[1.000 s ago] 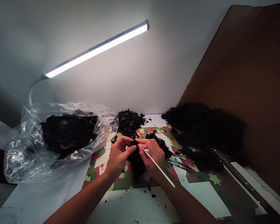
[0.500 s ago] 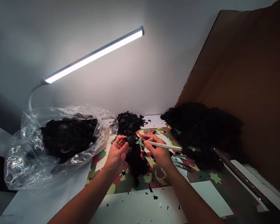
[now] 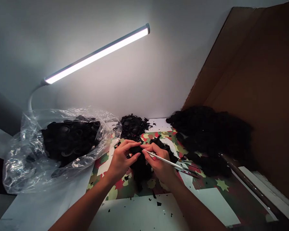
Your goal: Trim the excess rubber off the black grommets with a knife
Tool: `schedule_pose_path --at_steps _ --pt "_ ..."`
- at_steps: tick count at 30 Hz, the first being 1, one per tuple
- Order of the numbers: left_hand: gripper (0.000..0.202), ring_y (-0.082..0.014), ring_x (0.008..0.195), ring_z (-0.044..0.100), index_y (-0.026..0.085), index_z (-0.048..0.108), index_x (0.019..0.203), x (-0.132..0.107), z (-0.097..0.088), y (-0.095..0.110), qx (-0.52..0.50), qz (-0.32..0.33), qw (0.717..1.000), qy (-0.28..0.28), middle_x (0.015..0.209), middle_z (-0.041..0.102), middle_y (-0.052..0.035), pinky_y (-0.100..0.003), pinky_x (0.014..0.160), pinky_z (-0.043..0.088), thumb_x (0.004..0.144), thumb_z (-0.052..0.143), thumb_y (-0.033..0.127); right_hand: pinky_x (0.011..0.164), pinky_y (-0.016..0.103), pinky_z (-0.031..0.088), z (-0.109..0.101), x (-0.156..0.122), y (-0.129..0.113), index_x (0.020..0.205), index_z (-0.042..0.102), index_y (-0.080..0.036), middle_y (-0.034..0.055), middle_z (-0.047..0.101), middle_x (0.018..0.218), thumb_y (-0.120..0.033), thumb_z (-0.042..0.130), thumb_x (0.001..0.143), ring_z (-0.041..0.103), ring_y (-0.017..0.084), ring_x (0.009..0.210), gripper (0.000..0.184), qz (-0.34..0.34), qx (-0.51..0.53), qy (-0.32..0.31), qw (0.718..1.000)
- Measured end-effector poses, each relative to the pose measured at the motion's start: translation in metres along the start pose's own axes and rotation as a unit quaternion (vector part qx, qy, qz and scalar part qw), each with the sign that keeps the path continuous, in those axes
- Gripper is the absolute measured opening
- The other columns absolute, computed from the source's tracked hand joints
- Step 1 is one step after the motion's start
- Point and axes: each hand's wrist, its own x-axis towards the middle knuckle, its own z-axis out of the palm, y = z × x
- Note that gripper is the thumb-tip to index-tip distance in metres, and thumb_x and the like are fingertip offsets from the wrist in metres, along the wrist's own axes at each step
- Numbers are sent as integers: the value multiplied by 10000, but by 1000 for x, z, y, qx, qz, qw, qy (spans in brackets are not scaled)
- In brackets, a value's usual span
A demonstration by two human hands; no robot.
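Between the thumb and fingers of my left hand [image 3: 124, 158] is a small round black rubber-like piece [image 3: 135, 149], partly covered by the fingers. My right hand [image 3: 160, 162] grips a slim white pen-like tool [image 3: 162, 158] like a pencil, its tip close to the black piece; whether they touch I cannot tell. Both hands are side by side above a heap of black pieces [image 3: 141, 173] on a camouflage-patterned sheet [image 3: 125, 192].
At left a clear plastic bag [image 3: 21, 166] holds many black round parts [image 3: 69, 138]. Black scraps [image 3: 135, 125] lie at the back, and a larger dark pile [image 3: 207, 134] rests against a cardboard box [image 3: 255, 80]. A lamp [image 3: 98, 54] glows above. Thin metal tools [image 3: 189, 171] lie at right.
My hands have come together. The right hand has moved left and slightly down, bringing the white tool's tip to the black piece, and the left fingers now cover more of that piece.
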Motion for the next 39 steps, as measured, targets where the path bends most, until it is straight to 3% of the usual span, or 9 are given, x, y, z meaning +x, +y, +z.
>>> schedule_pose_path --at_steps 7,12,15,18,21,25,31,35,39 --pt "372 -224 928 641 274 741 1143 3 -15 -2 159 35 986 -33 987 742 -43 -370 852 512 782 789 201 787 337 510 3 1 -6 822 599 -234 29 760 1044 -231 553 940 684 188 798 127 -11 -14 -10 1000" --pt "280 -203 854 666 221 732 1043 4 -22 2 59 -62 994 -63 939 734 -40 -329 796 522 777 795 282 958 380 481 -1 3 2 817 565 -226 59 673 1197 -185 516 921 645 228 1107 123 -33 60 54 996" --pt "377 -208 887 672 204 724 1064 3 -23 4 -31 -106 992 -54 938 726 -37 -323 819 531 712 840 272 917 369 498 1 3 -2 991 600 -232 58 675 1105 -198 408 975 657 209 1033 195 -22 83 24 996" --pt "475 -206 903 651 241 726 1170 3 -23 8 -18 -89 995 -32 977 710 -37 -310 795 521 706 829 218 805 331 507 5 1 -10 1062 602 -230 37 682 983 -287 524 963 651 197 879 139 -2 18 -35 999" --pt "308 -188 815 620 259 776 1064 3 -21 11 48 -54 997 -31 893 682 -32 -290 714 490 768 755 176 760 311 495 9 1 -13 1001 603 -229 30 684 976 -303 707 850 633 203 872 197 -8 -35 -46 998" --pt "170 -236 1000 640 237 780 944 2 -16 11 22 -25 999 -25 1029 712 -67 -334 879 490 806 706 170 746 306 483 9 2 -9 931 603 -229 25 675 933 -246 690 841 624 204 879 126 -11 -52 -38 998" --pt "157 -218 843 688 183 767 926 0 -7 10 -117 -106 987 6 890 763 -65 -304 760 523 796 713 253 706 294 464 6 2 -9 905 611 -215 20 654 870 -196 628 828 612 198 849 81 7 -31 -44 999" --pt "136 -205 777 683 181 780 826 0 -4 11 -127 -132 982 45 828 775 -53 -289 711 529 722 763 267 727 312 456 3 3 -10 891 628 -214 15 633 848 -188 613 830 590 195 822 68 13 -36 -42 998" --pt "127 -198 750 682 180 788 808 -1 -2 8 -109 -150 982 38 800 773 -48 -282 704 521 703 766 248 833 353 457 1 6 -8 902 658 -224 42 671 951 -247 654 876 585 226 949 34 -42 -28 -15 999"
